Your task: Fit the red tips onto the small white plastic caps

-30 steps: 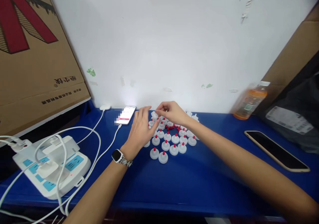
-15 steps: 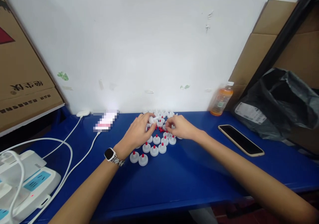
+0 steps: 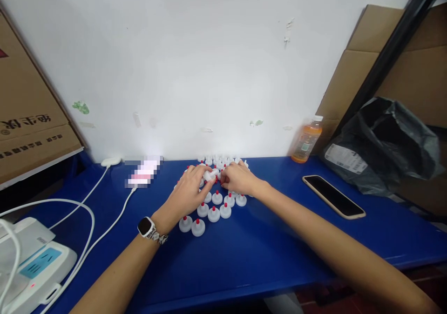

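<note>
Blue table, R hand nearer cap, prob. touching

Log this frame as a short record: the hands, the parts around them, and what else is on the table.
Left hand: left hand, watch at the wrist, pinches a white cap.
Right hand: right hand, fingertips against the same cap; grip unclear.
Parts: red-tipped caps standing in rows under both hands; more caps by the wall.
Surface: blue table.
Rest: dark phone, orange bottle, black bag, power strip.
</note>
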### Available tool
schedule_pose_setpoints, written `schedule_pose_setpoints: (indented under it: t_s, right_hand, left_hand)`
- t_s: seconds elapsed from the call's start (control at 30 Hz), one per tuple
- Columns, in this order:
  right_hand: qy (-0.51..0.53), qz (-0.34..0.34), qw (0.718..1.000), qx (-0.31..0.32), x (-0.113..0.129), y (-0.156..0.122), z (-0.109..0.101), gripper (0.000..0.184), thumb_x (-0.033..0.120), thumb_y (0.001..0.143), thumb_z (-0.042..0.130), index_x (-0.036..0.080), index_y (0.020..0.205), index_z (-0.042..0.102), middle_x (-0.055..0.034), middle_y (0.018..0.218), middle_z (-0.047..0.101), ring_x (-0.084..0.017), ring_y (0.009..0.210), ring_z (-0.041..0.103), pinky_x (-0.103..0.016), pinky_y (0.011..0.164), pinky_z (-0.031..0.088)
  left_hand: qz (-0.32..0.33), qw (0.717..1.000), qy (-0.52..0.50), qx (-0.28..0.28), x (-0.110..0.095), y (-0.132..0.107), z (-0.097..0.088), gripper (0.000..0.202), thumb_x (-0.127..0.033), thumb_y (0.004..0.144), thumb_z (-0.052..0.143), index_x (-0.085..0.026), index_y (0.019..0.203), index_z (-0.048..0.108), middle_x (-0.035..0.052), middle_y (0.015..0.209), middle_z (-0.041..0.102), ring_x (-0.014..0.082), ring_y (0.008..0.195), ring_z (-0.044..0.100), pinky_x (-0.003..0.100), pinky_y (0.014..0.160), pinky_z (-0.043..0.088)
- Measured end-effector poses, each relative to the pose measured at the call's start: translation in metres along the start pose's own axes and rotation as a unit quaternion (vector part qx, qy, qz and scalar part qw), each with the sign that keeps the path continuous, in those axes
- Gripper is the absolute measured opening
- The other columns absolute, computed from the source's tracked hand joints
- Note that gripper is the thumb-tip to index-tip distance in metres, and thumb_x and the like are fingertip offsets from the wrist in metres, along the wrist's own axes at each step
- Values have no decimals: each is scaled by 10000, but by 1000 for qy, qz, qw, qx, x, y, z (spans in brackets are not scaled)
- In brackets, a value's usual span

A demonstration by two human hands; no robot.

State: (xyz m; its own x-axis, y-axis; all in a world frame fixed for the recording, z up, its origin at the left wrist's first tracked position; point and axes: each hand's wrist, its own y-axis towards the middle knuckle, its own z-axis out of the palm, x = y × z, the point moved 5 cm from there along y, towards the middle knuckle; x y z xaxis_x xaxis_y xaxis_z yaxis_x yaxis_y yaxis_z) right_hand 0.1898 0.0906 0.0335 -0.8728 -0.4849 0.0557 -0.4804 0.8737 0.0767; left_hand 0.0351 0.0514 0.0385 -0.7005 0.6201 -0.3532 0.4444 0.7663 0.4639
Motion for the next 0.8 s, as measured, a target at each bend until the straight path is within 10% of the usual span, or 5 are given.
schedule_pose_setpoints:
  t_s: [0.17, 0.33, 0.43, 0.6, 0.8]
  right_hand:
    - [188, -1, 978, -92, -6, -10, -8, 83, 217, 822, 627, 178, 779, 687, -43, 789, 717, -189, 814, 613, -344, 826, 384]
    - [581, 57, 780, -224, -13, -20, -9, 234, 405, 797, 671, 183, 807, 597, -5, 694, 669, -121, 586, 532, -264, 596, 390]
    - [672, 56, 708, -212, -4, -22, -3, 303, 428, 716, 753, 185, 766, 579, 18, 642, 642, -95, 531, 469, -254, 557, 355]
    - [728, 42, 655, -199, 3, -26, -4, 338, 432, 679, 799, 188, 744, 574, 30, 623, 617, -90, 533, 457, -256, 559, 348]
    - [727, 17, 664, -177, 2, -28, -4, 367, 469, 682, 812, 185, 752, 591, 18, 636, 632, -99, 558, 490, -266, 585, 374]
  left_hand:
    - [20, 1000, 8, 0, -3, -1, -1, 332, -379, 1024, 373, -208, 1285, 486, 91, 1178, 592, 256, 1092, 544, 444, 965, 455]
    - [35, 999, 12, -6, -9, -2, 4, 353, -373, 1044, 317, -170, 1307, 437, 115, 1219, 566, 259, 1141, 521, 446, 990, 446]
    - [44, 999, 17, -17, -15, -1, 9, 346, -383, 1043, 314, -162, 1277, 442, 127, 1222, 561, 271, 1151, 510, 465, 1005, 437]
    - [54, 998, 15, -32, -18, -1, 11, 339, -384, 1042, 320, -168, 1274, 439, 132, 1222, 562, 280, 1156, 503, 482, 998, 442]
    - [54, 998, 2, -37, -19, -3, 6, 366, -385, 1038, 328, -151, 1296, 440, 133, 1145, 562, 271, 1087, 537, 479, 968, 463]
